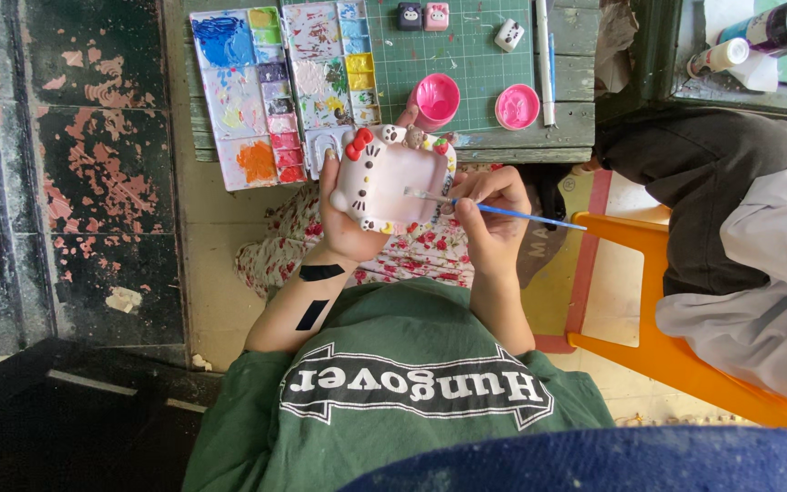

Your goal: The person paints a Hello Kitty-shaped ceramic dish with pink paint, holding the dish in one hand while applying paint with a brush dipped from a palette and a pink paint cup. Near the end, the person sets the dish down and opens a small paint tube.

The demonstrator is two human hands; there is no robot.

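L hand (350, 223) grips cat tray (393, 178); R hand (494, 214) pinches brush (503, 211), near table edge (521, 153).

Two paint palettes (234, 96) (332, 64), two pink cups (435, 98) (516, 107), three small figurines (410, 15) (436, 15) (508, 35), one brush (503, 211).

You look down on a weathered grey-green wooden desk (568, 137) with a green gridded cutting mat (466, 55) laid on its top. Left of it, the floor is worn black-painted boards (102, 173) with patches flaked to pinkish bare surface; beside them lies a pale beige strip of floor (216, 264). To your right stands an orange plastic chair (676, 355) on light tiles. Soft, even daylight falls across everything.
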